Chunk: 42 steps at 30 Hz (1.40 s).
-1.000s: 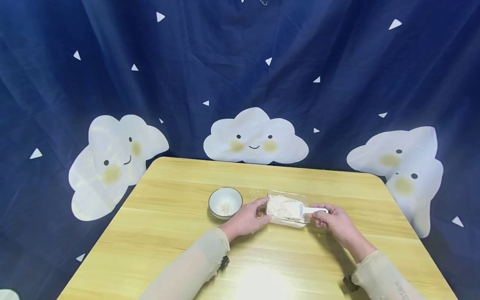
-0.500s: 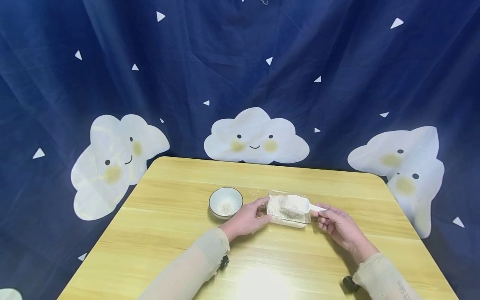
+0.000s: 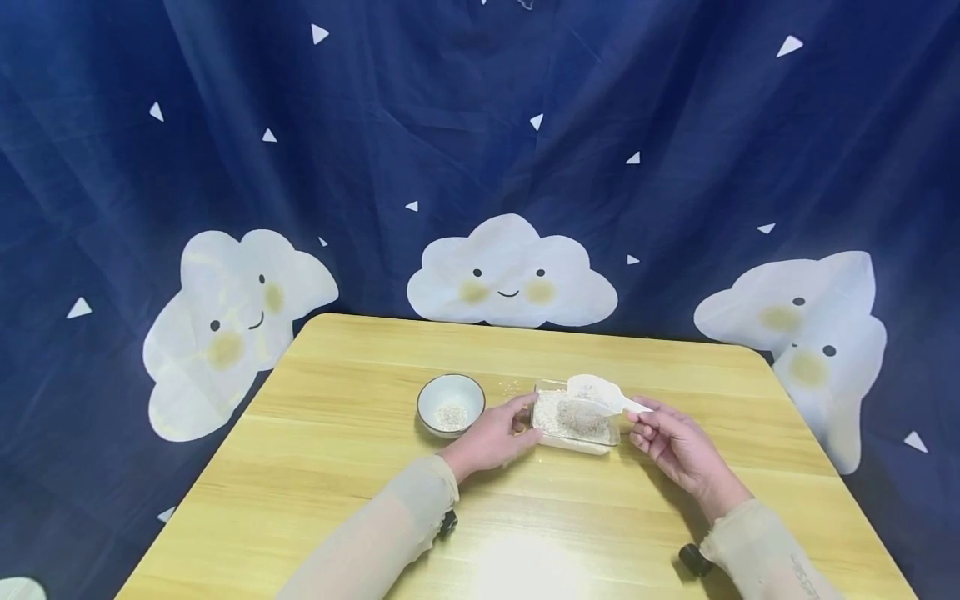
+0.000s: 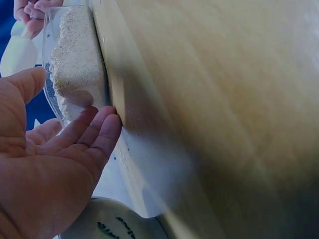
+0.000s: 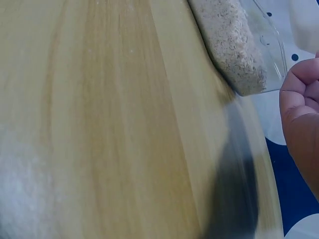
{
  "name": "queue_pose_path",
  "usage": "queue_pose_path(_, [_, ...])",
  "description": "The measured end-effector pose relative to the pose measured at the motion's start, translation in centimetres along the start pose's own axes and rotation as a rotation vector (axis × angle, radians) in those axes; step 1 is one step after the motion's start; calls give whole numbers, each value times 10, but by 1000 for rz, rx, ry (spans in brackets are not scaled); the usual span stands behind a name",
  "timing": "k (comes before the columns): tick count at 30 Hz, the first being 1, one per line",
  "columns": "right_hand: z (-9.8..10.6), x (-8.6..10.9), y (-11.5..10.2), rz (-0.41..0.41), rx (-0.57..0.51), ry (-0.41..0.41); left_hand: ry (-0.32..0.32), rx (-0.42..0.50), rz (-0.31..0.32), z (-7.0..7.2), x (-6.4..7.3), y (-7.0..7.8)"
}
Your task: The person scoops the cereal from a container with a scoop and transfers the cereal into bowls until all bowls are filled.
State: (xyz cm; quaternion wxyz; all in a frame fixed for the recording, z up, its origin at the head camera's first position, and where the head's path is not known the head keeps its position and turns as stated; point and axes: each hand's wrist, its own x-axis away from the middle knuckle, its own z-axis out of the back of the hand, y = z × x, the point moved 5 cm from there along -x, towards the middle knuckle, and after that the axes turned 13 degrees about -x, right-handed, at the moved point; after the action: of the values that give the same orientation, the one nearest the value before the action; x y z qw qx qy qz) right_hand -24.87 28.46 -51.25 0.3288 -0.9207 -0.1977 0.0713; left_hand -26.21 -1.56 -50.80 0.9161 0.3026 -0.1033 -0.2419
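A clear rectangular container filled with pale flaky oats stands on the table. At its left end my left hand rests its fingertips, with fingers and thumb spread and nearly straight. My right hand pinches the handle of a white scoop between thumb and fingers. The scoop is raised and tilted over the container's far right part; how much it carries is hard to tell. Left of the container is a pale bowl with a dark rim, holding a small heap of oats.
A wooden table with rounded corners carries everything. Loose flakes lie between bowl and container. Beyond the far edge hangs a dark blue curtain printed with clouds and triangles.
The scoop was lying in the oats; my right hand has lifted it up and tilted it above the container. My left hand has stayed at the container's left end.
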Motion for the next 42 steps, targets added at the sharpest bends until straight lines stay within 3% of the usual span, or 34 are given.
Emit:
queue_pose_path(13, [1,2,1,-12,40,5,-11,-10,32,4,6,5])
queue_pose_path(17, [0,1,1,-27,67,20,10,-47,12,19,20,12])
queue_pose_path(22, [-7,-4,-3,-39,126,-1,109,-88,-26,54,46,10])
queue_pose_path(27, [-15,-9,-9,-24,171,-10,257,-152,20,95,66,-17])
queue_pose_path(31, [-22,-12,-11,-16,182,9,298,-181,114,112,80,-55])
queue_pose_path(36, [-33,-19,-6,-22,191,8,288,-172,169,110,92,-92])
queue_pose_path(42, [-47,-34,8,-34,189,3,243,-145,178,96,90,-108])
